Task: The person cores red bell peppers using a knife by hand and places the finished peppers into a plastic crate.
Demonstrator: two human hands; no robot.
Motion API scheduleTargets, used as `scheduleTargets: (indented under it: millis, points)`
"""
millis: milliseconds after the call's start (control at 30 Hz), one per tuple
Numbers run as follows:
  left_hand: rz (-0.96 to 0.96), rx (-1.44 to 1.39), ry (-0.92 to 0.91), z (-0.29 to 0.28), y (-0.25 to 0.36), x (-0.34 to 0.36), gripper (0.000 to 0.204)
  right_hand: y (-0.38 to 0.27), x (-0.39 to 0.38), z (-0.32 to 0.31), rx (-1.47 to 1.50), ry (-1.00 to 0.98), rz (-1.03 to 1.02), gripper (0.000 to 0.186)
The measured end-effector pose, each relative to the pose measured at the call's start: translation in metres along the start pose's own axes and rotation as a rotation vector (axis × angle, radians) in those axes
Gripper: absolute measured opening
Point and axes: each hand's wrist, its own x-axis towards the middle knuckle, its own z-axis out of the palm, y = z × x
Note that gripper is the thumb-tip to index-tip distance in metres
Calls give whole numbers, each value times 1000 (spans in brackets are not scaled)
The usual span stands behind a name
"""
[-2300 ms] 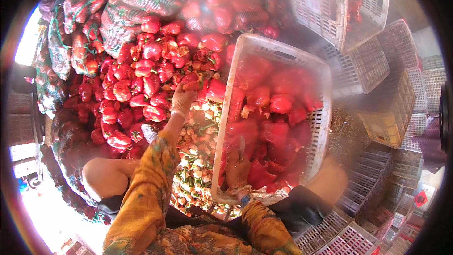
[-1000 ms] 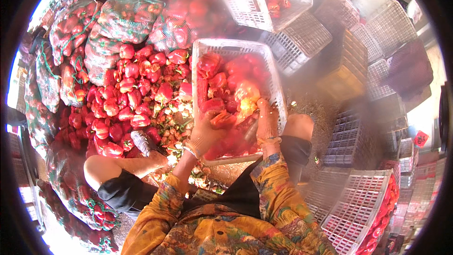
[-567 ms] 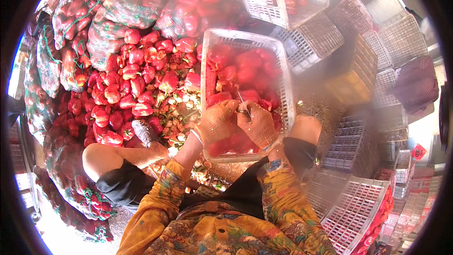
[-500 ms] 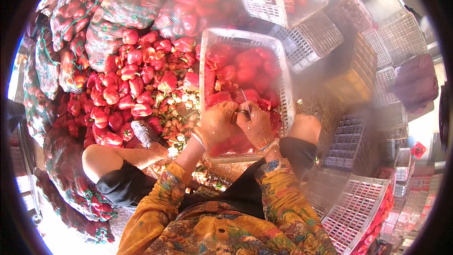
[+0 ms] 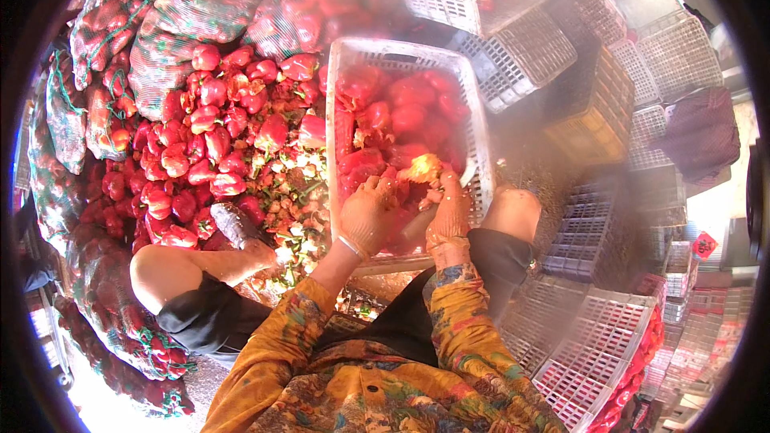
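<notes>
A yellow-orange bell-pepper piece (image 5: pixel 423 168) sits by the fingertips of the right hand (image 5: pixel 449 215), mid-crate. That hand and the left hand (image 5: pixel 366 215) are curled; their exact grip cannot be told. Beyond the white plastic crate's (image 5: pixel 476 112) left edge lie red bell peppers (image 5: pixel 216 144).

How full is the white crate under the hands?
Partly full, not brimming: the white crate holds red peppers, with its slotted right wall bare above them. Exact depth: cannot tell, haze blurs it.

Two hands (image 5: pixel 367 215), two knees (image 5: pixel 513 212), one red diamond sign (image 5: pixel 705 245)
</notes>
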Motion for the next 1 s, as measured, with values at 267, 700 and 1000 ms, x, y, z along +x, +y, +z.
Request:
scheduleTargets:
  millis: [267, 700, 1000]
  points:
    - [-195, -361, 2, -11, 15, -10, 28, -56, -10, 7, -142, -163, -207, 24]
    - [-836, -1053, 643, -83, -138, 7, 22, 57, -84, 6, -648, -806, 30, 33]
    - [-1361, -941, 389, 19, -203, 103, 56, 65, -79, 15, -348, -232, 361, 35]
